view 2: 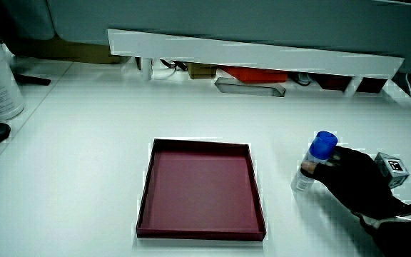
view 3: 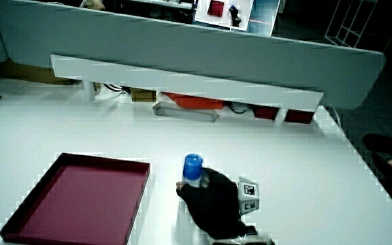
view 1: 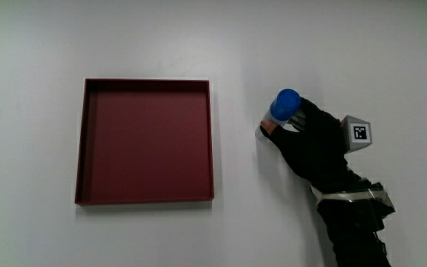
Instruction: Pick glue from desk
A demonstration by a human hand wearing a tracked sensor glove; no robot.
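Upright glue (view 1: 281, 111): clear tube, blue cap, gripped by hand (view 1: 313, 144), beside tray (view 1: 147, 141).

Matt white table (view 1: 199, 37), smooth matt maroon tray (view 1: 146, 141), glue (view 1: 280, 110) beside it with glossy blue plastic cap, black cloth-gloved hand (view 1: 313, 144)

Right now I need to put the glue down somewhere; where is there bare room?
The red tray is empty inside. Bare table lies between the tray and the hand, whose fingers grip the blue-capped glue. It is crowded only along the partition.
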